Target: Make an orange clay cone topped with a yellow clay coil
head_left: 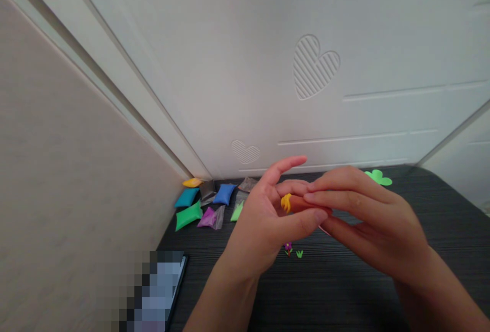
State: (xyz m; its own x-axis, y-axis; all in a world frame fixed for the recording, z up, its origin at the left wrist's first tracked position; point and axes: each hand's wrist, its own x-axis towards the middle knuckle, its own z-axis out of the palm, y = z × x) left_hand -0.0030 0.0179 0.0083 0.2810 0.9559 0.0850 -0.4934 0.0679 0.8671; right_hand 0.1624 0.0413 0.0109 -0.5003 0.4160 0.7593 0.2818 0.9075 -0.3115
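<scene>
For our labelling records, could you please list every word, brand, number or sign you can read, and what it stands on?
No words, brands or numbers can be read.
Device screen at lower left: pixelated, unreadable.
Coloured packets: any print is too small to read.
Orange-and-yellow piece: no lettering visible.
White panel: two heart shapes, no lettering.

Forearms (225, 299) and wrists (248, 270) are bare, the left grip (264, 219) and right grip (377, 214) seemingly too.
</scene>
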